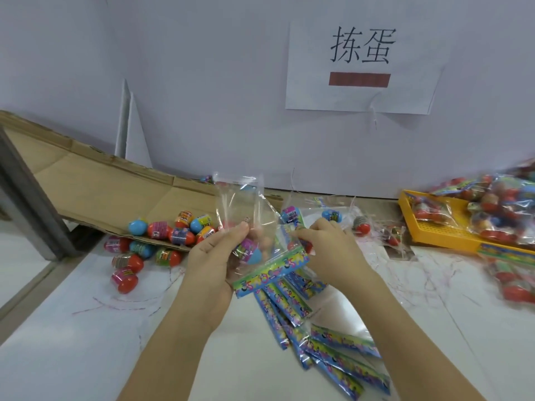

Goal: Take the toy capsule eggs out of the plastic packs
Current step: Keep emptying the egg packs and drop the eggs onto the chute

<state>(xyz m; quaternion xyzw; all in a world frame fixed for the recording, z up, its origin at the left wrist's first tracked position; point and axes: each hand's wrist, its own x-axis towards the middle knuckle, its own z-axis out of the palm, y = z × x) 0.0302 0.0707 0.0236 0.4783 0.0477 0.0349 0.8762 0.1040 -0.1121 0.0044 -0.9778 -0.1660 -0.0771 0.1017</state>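
My left hand (214, 256) grips a clear plastic pack (246, 204) from below, fingers curled round it. Inside the pack sits a capsule egg with a blue half and a purple label (249, 251). The pack's printed blue-green header strip (270, 274) hangs at the bottom. My right hand (330, 250) pinches the pack's right edge near the header. Several loose eggs (170, 230), red and blue, lie on and beside a cardboard sheet to the left. Two blue eggs (331, 216) lie behind my right hand.
Empty packs with printed headers (318, 337) are piled on the white table in front of me. A yellow tray (443, 235) at the right holds several full packs (498, 209). The flattened cardboard (110, 186) leans at the left. A wall with a paper sign (362, 62) stands behind.
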